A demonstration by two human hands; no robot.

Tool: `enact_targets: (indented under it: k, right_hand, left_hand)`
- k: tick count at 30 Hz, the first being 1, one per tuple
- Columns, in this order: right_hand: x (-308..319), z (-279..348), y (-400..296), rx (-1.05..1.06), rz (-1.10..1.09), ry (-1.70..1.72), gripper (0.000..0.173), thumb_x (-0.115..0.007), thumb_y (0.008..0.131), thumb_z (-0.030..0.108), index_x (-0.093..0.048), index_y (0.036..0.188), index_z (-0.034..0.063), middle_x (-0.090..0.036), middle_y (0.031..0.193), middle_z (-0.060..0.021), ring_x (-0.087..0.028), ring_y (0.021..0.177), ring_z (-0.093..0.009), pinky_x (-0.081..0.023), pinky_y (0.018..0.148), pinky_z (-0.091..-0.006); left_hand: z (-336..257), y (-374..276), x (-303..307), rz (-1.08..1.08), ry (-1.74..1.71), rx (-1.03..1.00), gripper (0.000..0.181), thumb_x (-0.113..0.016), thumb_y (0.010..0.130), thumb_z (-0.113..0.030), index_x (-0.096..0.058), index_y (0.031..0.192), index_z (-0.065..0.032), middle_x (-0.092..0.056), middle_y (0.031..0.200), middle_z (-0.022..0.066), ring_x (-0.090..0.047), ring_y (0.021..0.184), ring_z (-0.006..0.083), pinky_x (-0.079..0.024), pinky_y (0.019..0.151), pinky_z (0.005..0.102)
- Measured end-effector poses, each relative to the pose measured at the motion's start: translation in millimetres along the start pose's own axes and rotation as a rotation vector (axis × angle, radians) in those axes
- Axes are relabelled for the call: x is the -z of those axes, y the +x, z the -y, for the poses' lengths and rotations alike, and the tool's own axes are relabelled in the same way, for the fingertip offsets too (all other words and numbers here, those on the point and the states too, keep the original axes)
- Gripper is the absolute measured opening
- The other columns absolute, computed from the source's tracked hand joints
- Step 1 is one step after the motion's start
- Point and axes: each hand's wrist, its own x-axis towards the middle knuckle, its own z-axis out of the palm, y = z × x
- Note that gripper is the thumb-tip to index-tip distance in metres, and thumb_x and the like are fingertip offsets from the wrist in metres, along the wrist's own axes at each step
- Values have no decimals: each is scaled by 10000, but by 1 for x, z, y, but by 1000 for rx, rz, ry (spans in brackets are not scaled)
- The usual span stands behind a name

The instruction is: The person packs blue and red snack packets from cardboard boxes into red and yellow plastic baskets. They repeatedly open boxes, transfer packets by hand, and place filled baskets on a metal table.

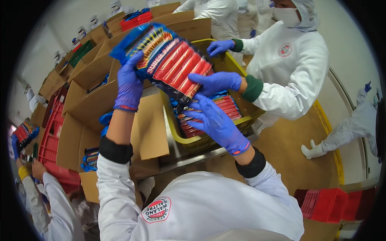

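Note:
My left hand (130,84), in a blue-purple glove, grips a plastic pack of red hotdogs (178,66) by its left edge. The pack hangs tilted in the air, its printed blue end up to the left. Under its lower corner is my right hand (217,125), gloved the same way, with fingers spread and nothing held in them. A co-worker's gloved hand (218,83) reaches in from the right, thumb over the pack's lower front; how firmly it holds is unclear. Beneath lies a yellow plastic crate (247,120) containing more hotdog packs (227,107), partly hidden by the hands.
Open cardboard boxes (71,141) line the left, one with packs (90,159) inside. The crate rests on a metal table (199,158). A red crate (52,135) stands farther left, near another worker's raised pack (25,132). Red crates (324,205) sit at lower right.

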Motion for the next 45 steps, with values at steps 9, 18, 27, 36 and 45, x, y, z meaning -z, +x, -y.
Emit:
enact_targets:
  k: [9, 18, 27, 36, 45]
  right_hand:
    - [-64, 75, 112, -68, -175, 1002, 391, -654, 939, 180, -552, 1271, 2, -640, 1211, -92, -638, 1070, -169, -527, 902, -337]
    - [-163, 62, 203, 407, 85, 356, 622, -794, 815, 211, -468, 1301, -1, -648, 1110, -127, -603, 1010, -212, -492, 898, -306]
    - [-106, 65, 144, 416, -100, -230, 613, -718, 891, 231, -436, 1391, 18, -516, 1348, -159, -518, 1218, -268, -430, 1022, -360]
    - [4, 46, 17, 134, -373, -282, 343, -520, 980, 39, -486, 1314, -35, -530, 1358, -159, -532, 1218, -201, -437, 1024, -321]
    - [44, -5, -26, 175, -724, -234, 222, -526, 985, 45, -556, 1194, -23, -633, 1201, -135, -620, 1036, -200, -485, 950, -321]
  left_hand:
    - [-160, -145, 47, 82, 136, -432, 556, -678, 867, -225, -491, 1334, 11, -610, 1243, 143, -619, 1097, 232, -522, 930, 378]
    - [-256, -154, 93, 145, 1084, -390, 694, -758, 659, 13, -481, 1293, -28, -635, 1128, 65, -603, 1034, 177, -487, 935, 316]
    - [-155, -85, 243, 572, 2079, 446, 304, -710, 752, -127, -681, 1053, -150, -691, 1022, 156, -652, 959, 354, -511, 842, 390]
    - [-137, -55, 256, 576, 1663, 1075, 473, -675, 816, -121, -584, 1275, -56, -652, 1197, 74, -597, 1090, 186, -458, 973, 329]
    - [-70, -67, 42, 453, 1121, 21, 362, -630, 942, -205, -601, 1265, -44, -646, 1201, 71, -599, 1099, 155, -468, 962, 283]
